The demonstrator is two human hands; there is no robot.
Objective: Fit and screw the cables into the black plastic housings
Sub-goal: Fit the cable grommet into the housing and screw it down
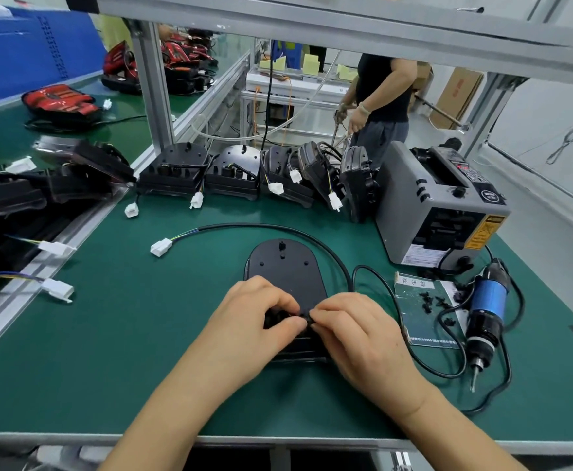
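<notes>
The green table (125, 334) carries everything. At its right back stands a grey machine (441, 212) with a yellow label. Along the back edge a row of black housings (230, 175) stands side by side, their white plugs hanging toward the front.

In the middle of the table lies one black housing (286, 270), flat, with its rounded end away from the person. The left hand (254, 321) has its fingers curled and grips the near end of this housing. The right hand (356, 329) meets it there, and its fingertips pinch a small black part (307, 318); what the part is I cannot tell.

An electric screwdriver (487, 312) with a blue body lies at the right, tip toward the person. A black cable (278, 227) curves around the far and right side of the housing and goes under the right hand. Its white connector (161, 247) rests on the table, left of the housing. Small black screws (429, 302) lie on a card beside the screwdriver.
</notes>
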